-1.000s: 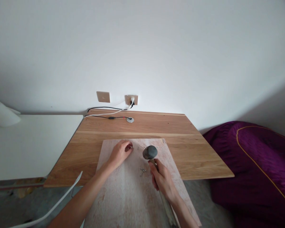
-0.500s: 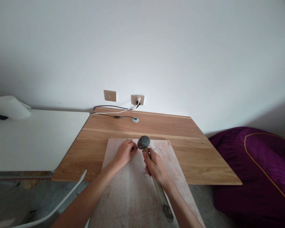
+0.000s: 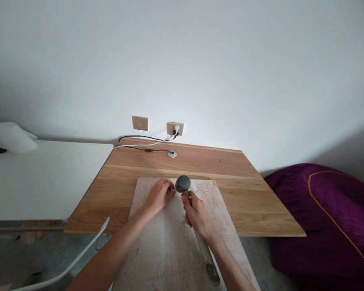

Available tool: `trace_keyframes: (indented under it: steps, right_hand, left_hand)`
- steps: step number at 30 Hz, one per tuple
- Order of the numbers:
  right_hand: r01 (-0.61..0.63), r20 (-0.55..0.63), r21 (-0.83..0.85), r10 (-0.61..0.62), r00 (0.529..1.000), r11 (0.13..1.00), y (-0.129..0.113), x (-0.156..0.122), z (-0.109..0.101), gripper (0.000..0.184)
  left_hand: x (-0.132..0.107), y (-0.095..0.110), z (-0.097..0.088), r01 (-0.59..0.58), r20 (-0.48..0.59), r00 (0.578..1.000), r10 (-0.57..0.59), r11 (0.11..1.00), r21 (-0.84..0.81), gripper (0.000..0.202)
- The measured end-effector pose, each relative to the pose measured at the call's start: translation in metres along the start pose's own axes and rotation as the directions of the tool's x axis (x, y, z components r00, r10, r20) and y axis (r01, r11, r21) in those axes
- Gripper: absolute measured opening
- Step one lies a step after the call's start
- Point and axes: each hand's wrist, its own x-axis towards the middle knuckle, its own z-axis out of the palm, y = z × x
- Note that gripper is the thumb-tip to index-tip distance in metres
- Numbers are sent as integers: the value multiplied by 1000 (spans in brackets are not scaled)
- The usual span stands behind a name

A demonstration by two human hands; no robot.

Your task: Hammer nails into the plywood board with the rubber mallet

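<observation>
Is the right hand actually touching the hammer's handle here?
Touching. The head camera's view shows the right hand with its fingers wrapped around the handle, close to the hammer's dark head.

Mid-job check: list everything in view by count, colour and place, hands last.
Wall: one, white, back
Floor: one, grey, below
Wood table: one, brown, by the wall
White table: one, white, left
Bulky item: one, white, on the white table
Plates: two, gold, on the wall
Plugs: two, white and black, in right plate
Cables: count unclear, white and black, wood table's back
Grommet: one, silver, in the wood table
Cover: one, purple with yellow line, right
Bar: one, white, lower left
Board: one, pale pinkish, on the wood table
Hammer: one, grey-headed, over the board
Nails: several, silvery, on the board
Left hand: one, beside the hammer head
Right hand: one, gripping the hammer handle
</observation>
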Motion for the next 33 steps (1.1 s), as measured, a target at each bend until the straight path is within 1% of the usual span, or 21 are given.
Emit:
trace_keyframes:
  steps: [4,9,12,16,18,23,26,29,33]
  right_hand:
    - [28,-1,12,-28,1000,1000,1,1,2,24]
    - [-26,17,-13,26,1000,1000,-2,2,0,21]
    - [-19,-1,-10,19,1000,1000,-4,1,-2,22]
    - [-23,14,-37,24,1000,999,-4,1,-2,22]
    - [-17,11,-23,17,1000,1000,-3,0,-1,24]
    - [-45,19,-11,45,999,999,-1,-2,1,28]
    - [-7,1,-7,7,1000,1000,-1,-3,0,26]
    - [-10,0,-25,10,1000,1000,-1,-3,1,23]
    - [14,-20,0,-14,1000,1000,2,-2,3,28]
  left_hand:
    - [0,0,0,6,8,1000,-6,1000,-19,13]
    - [1,2,-2,-5,22,1000,5,1000,-13,18]
    - [1,3,-3,3,22,1000,-3,1000,-12,16]
    - [1,3,-3,-2,32,999,2,1000,8,17]
    - [1,3,-3,-6,34,999,6,1000,16,18]
    - [0,3,-2,-11,29,1000,10,999,47,17]
    - [0,2,-2,2,7,1000,-2,999,33,15]
    - [0,2,-2,5,14,1000,-5,1000,11,15]
    - [0,2,-2,-10,9,1000,10,1000,-6,17]
